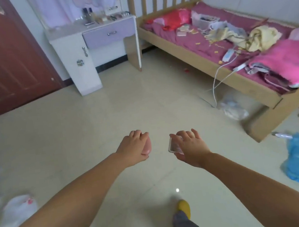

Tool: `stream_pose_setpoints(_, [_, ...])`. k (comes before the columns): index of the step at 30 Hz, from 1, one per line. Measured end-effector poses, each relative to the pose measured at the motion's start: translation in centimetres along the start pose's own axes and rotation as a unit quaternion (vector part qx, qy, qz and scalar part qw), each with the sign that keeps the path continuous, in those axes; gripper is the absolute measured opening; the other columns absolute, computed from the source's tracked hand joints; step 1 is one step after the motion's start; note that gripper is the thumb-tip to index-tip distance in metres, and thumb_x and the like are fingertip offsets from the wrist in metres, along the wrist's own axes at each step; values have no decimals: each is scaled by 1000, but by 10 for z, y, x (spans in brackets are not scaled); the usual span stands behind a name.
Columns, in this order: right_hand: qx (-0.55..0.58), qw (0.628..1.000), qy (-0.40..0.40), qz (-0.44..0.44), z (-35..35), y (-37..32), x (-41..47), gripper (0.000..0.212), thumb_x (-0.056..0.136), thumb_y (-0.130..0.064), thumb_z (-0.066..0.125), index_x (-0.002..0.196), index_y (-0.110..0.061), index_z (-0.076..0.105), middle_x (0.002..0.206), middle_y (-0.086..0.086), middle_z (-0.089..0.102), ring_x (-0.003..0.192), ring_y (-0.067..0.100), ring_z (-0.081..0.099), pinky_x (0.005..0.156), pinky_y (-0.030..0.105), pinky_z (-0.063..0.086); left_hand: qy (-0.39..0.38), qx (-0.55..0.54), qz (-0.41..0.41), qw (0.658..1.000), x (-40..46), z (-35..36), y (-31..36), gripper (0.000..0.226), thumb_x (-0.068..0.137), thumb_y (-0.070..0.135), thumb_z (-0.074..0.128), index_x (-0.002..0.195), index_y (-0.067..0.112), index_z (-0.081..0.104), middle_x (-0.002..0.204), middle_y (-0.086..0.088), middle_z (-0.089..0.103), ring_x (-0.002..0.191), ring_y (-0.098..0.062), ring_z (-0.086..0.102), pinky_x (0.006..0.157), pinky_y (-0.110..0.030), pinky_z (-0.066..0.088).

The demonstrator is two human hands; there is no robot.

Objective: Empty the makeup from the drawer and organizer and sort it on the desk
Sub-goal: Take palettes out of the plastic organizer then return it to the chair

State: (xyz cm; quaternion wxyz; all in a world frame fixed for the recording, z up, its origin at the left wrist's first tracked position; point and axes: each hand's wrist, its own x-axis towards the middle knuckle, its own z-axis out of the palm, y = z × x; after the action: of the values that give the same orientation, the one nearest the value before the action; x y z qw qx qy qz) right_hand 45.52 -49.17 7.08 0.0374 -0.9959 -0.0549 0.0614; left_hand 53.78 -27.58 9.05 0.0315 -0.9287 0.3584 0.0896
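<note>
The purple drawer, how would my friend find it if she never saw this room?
Look for the white desk against the far wall, between the dark red door and the wooden bed. The purple drawer sits right under the desktop, where the makeup is. It is the desk's only purple front, with a small silver handle; the cupboard door beside it is white.

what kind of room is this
Most likely a bedroom: a wooden bed with pink bedding on the right, and a white dressing table topped with makeup beside a door.
</note>
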Motion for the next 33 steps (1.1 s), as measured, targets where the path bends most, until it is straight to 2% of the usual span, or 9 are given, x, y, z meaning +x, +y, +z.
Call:
stream_pose_setpoints(2, [-3,1000,-3,-24,-2,-1,52,64,90,-44,48,147,-26,23,142,2,36,132,25,34,117,42,12,1,3,-12,1000,22,2,-30,69,80,43,61,137,17,32,127,-6,41,117,-25,41,89,-33,41])
stream_pose_setpoints(7, [19,994,-13,-104,-19,10,194,63,90,-38,50,146,-22,25,141,5,37,129,26,37,105,35,33,19,-4,-84,996,100,-14,-113,68,81,43,60,137,17,33,127,-6,42,118,-25,41,89,-34,43])
stream_pose_setpoints(13, [0,982,-17,-188,-59,26,363,63,90,-38,52,146,-21,28,139,5,39,125,26,41,99,32,38,45,-54,-193,979,187,-50,-215,73,80,45,60,140,16,30,132,-8,40,121,-27,40,95,-36,41])
stream_pose_setpoints(19, [-1,969,-24,-247,-78,8,510,63,88,-36,55,144,-18,33,137,7,43,121,28,45,96,34,41,35,-91,-256,962,248,-56,-320,77,83,47,59,144,16,24,137,-8,36,124,-26,36,98,-35,40])
stream_pose_setpoints(25, [-11,963,-1,-269,-96,-30,680,63,88,-36,56,144,-17,34,136,8,44,120,29,46,95,35,41,68,-69,-254,962,331,-72,-458,76,82,45,62,142,17,26,135,-7,38,121,-25,39,94,-35,42])
stream_pose_setpoints(33, [-2,971,14,-239,-146,-68,885,63,89,-36,53,145,-18,32,138,6,42,122,28,44,95,35,41,60,-56,-235,968,440,-126,-654,80,83,46,61,146,15,22,138,-8,35,125,-26,36,95,-38,43])
